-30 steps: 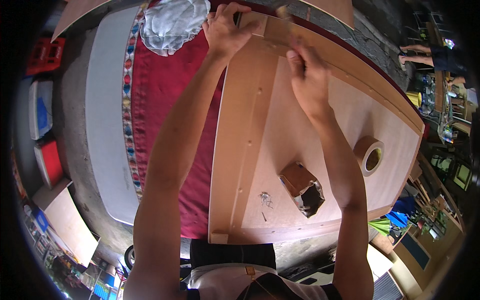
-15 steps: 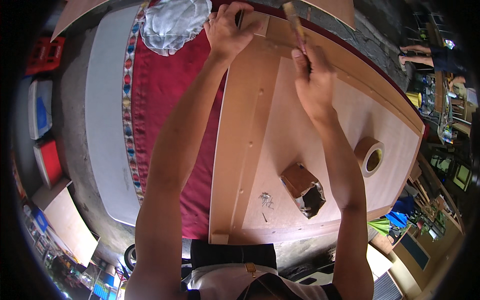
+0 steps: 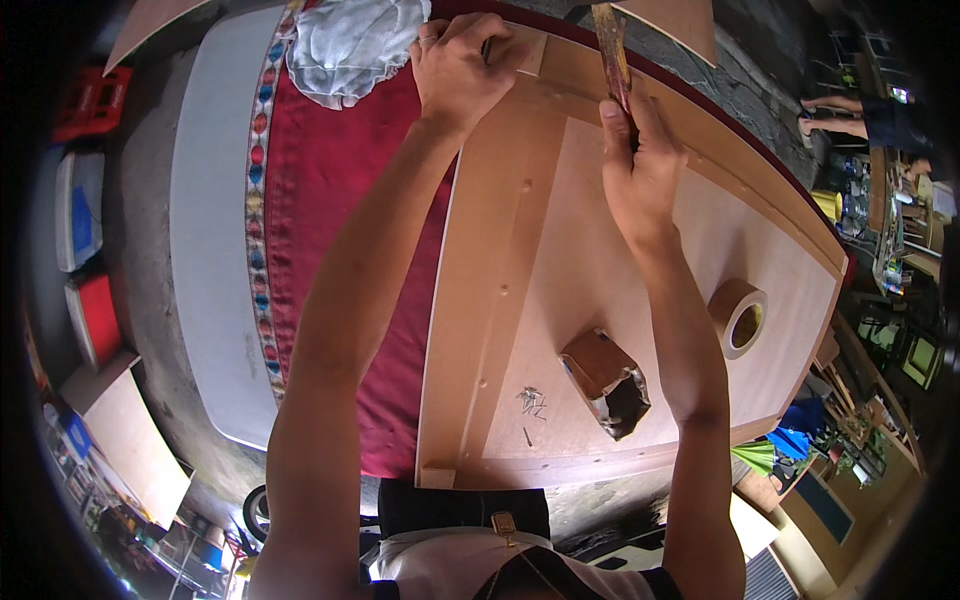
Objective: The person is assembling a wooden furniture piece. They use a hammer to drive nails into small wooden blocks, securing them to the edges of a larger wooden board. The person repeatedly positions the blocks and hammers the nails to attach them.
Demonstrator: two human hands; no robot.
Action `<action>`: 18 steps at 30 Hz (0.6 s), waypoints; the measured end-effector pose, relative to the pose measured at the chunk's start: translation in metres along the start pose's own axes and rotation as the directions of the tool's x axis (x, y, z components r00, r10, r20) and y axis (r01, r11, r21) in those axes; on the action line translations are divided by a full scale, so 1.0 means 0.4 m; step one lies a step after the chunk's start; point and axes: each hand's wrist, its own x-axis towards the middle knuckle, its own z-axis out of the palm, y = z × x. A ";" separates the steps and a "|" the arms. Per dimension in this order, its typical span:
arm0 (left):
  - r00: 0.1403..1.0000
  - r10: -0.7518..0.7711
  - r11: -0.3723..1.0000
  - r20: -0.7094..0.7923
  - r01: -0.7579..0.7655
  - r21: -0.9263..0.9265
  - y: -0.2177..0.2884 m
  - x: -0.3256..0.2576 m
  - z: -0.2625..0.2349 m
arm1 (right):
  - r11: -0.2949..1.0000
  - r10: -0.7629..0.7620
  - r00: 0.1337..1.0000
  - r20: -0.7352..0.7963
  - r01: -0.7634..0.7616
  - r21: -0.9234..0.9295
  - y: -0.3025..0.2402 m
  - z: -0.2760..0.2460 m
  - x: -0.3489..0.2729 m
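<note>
My right hand (image 3: 645,165) is wrapped round the worn wooden handle of a hammer (image 3: 615,55), raised over the far edge of a framed plywood panel (image 3: 590,230). The hammer's head is mostly cut off by the top of the picture. At the panel's far left corner, my left hand (image 3: 460,70) is closed with its fingertips bent down near a small wood block (image 3: 533,52). A dark bit shows between thumb and forefinger, too small to name. Several loose nails (image 3: 532,402) lie on the panel beside a torn brown cardboard box (image 3: 605,375).
A roll of tape (image 3: 740,318) stands on the panel at the right. Under the panel spreads a red cloth (image 3: 340,230) with a patterned border, on a pale table (image 3: 210,230). A white rag (image 3: 355,50) lies by my left hand. A person (image 3: 850,115) is far right.
The hammer and my right hand have shifted slightly right, and the handle stands more upright. My left hand stays at the corner, its fingers drawn in a little more.
</note>
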 end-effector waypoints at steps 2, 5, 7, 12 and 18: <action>1.000 0.005 1.000 -0.003 -0.005 0.020 0.011 -0.002 0.004 | 0.998 -0.057 0.998 -0.013 0.057 0.004 0.022 0.016 -0.003; 1.000 0.011 1.000 -0.013 -0.011 0.023 0.004 -0.003 -0.003 | 0.999 0.029 0.995 0.099 -0.033 0.040 0.014 0.009 0.005; 1.000 0.007 1.000 -0.010 -0.007 -0.009 0.002 -0.008 -0.003 | 0.996 0.068 0.997 0.031 -0.070 0.047 -0.011 -0.009 0.003; 1.000 0.007 1.000 -0.025 -0.007 0.015 0.011 -0.009 -0.001 | 1.000 -0.002 0.998 0.067 0.004 -0.023 0.024 0.002 0.003; 1.000 -0.019 1.000 -0.005 0.019 -0.016 0.006 -0.007 -0.001 | 1.000 0.000 0.998 0.063 0.002 -0.027 0.013 -0.002 -0.001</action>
